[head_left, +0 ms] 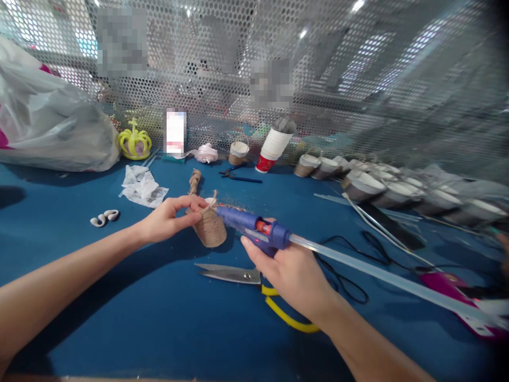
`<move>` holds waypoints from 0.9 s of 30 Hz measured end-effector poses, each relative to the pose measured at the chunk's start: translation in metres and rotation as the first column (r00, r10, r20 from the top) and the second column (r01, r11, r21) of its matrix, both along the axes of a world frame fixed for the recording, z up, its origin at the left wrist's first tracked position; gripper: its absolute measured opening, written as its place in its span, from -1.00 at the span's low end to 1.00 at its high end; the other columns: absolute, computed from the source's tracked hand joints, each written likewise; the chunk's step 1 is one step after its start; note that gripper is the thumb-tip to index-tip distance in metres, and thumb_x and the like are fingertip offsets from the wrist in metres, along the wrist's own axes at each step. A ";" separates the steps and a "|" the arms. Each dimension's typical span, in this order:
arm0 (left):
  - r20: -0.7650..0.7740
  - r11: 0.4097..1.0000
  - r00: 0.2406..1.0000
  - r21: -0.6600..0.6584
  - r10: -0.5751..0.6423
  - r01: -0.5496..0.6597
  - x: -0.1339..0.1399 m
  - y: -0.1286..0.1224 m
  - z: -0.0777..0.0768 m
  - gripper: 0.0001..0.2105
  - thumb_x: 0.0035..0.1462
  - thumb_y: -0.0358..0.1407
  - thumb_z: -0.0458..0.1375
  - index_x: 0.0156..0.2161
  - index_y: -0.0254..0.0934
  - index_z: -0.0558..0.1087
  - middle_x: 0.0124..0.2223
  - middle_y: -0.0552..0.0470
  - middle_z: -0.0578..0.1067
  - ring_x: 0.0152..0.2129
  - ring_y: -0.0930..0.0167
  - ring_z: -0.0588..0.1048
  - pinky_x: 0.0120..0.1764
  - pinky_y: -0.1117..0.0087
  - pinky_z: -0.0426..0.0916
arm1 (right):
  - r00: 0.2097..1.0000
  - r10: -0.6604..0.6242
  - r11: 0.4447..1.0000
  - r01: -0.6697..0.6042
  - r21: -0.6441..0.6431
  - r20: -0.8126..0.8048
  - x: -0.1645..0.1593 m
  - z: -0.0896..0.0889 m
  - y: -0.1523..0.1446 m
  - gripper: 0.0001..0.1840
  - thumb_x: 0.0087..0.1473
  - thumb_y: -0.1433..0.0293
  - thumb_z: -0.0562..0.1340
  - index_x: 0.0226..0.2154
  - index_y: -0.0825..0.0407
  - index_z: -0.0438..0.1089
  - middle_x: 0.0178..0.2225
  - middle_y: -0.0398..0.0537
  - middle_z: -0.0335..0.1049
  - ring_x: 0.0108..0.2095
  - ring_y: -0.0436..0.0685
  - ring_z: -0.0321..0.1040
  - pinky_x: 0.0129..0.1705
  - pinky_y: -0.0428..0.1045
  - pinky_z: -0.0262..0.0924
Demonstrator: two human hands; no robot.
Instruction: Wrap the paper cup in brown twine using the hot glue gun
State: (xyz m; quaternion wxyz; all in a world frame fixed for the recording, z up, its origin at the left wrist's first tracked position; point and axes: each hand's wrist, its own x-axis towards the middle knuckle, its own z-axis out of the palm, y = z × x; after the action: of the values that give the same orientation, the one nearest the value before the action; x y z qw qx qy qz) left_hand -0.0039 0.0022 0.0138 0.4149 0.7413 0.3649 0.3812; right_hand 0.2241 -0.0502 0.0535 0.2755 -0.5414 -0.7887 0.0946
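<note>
My left hand [175,216] grips the rim of a small cup wrapped in jute twine [211,229], tilted above the blue table. A loose end of twine stands up at its rim. In my right hand [296,268] is a blue hot glue gun [258,229], its nozzle close to the cup's rim; whether it touches cannot be made out. A long clear glue stick [382,273] runs out of its back. Below the gun lie scissors [234,274] with yellow handles, partly hidden by my right hand. A twisted bundle of twine [194,182] lies just behind the cup.
Pliers [242,178], a finished-looking small cup [238,152] and stacked paper cups [274,143] stand toward the mesh screen. Several wrapped cups [363,185] line the right. Crumpled white paper [143,185] and a plastic bag [51,116] are left. A black cable [350,284] loops at right.
</note>
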 end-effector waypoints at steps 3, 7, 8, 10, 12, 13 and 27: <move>0.018 1.000 1.000 -0.015 -0.022 0.023 0.000 0.000 0.001 -0.76 0.09 -0.17 0.08 -0.33 -0.36 0.39 0.04 -0.22 0.39 0.01 0.21 0.32 0.07 0.17 0.13 | 0.999 -0.030 0.999 0.029 0.024 0.028 0.002 -0.001 0.002 -0.76 0.02 0.24 0.10 -0.44 0.04 0.37 -0.59 -0.10 0.38 -0.61 0.09 0.32 -0.56 -0.04 0.19; 0.030 0.999 0.999 -0.023 -0.032 0.032 -0.001 0.000 0.001 -0.76 0.08 -0.16 0.10 -0.41 -0.34 0.36 0.06 -0.19 0.39 0.03 0.22 0.31 0.08 0.17 0.11 | 0.998 0.001 0.997 -0.005 0.073 0.059 0.006 -0.005 0.005 -0.73 0.04 0.23 0.08 -0.50 0.03 0.36 -0.63 -0.10 0.35 -0.57 0.11 0.35 -0.54 -0.05 0.19; 0.034 0.999 0.999 -0.025 -0.034 0.035 -0.002 0.000 0.001 -0.76 0.08 -0.16 0.10 -0.41 -0.33 0.36 0.06 -0.19 0.38 0.03 0.22 0.31 0.08 0.16 0.11 | 0.998 0.009 0.997 -0.014 0.079 0.065 0.007 -0.005 0.006 -0.73 0.04 0.23 0.08 -0.52 0.03 0.35 -0.65 -0.10 0.34 -0.56 0.11 0.35 -0.53 -0.05 0.19; 0.042 0.999 0.998 -0.032 -0.036 0.037 -0.002 0.001 0.000 -0.76 0.08 -0.16 0.10 -0.41 -0.34 0.35 0.06 -0.19 0.38 0.04 0.22 0.30 0.08 0.16 0.10 | 0.998 0.012 0.996 -0.018 0.082 0.068 0.008 -0.006 0.006 -0.72 0.04 0.23 0.08 -0.56 0.01 0.33 -0.68 -0.11 0.32 -0.55 0.12 0.35 -0.53 -0.05 0.20; 0.045 0.998 0.998 -0.039 -0.038 0.040 -0.002 0.001 0.000 -0.76 0.09 -0.16 0.10 -0.42 -0.34 0.35 0.07 -0.19 0.38 0.04 0.21 0.30 0.09 0.16 0.10 | 0.998 0.012 0.997 -0.017 0.080 0.060 0.009 -0.006 0.005 -0.71 0.04 0.23 0.08 -0.59 0.00 0.31 -0.69 -0.12 0.31 -0.55 0.12 0.36 -0.53 -0.05 0.20; 0.041 0.998 0.998 -0.043 -0.039 0.041 -0.002 0.001 0.000 -0.76 0.09 -0.16 0.10 -0.41 -0.34 0.35 0.07 -0.20 0.37 0.04 0.21 0.29 0.09 0.16 0.10 | 0.999 0.010 0.997 -0.014 0.078 0.050 0.008 -0.006 0.005 -0.71 0.04 0.23 0.08 -0.60 0.00 0.31 -0.69 -0.12 0.30 -0.55 0.12 0.36 -0.53 -0.05 0.20; 0.042 0.998 0.998 -0.048 -0.048 0.049 -0.002 0.002 0.000 -0.78 0.10 -0.18 0.09 -0.36 -0.33 0.39 0.09 -0.18 0.36 0.06 0.21 0.28 0.11 0.13 0.08 | 1.000 0.015 0.999 -0.014 0.041 -0.014 0.006 -0.005 0.004 -0.72 0.02 0.25 0.10 -0.63 -0.01 0.25 -0.71 -0.14 0.27 -0.56 0.10 0.34 -0.54 -0.06 0.20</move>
State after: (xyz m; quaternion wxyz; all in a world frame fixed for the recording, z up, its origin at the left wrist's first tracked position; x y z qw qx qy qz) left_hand -0.0063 0.0039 0.0139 0.4493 0.7317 0.3475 0.3769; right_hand 0.2301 -0.0458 0.0486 0.2916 -0.5292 -0.7924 0.0844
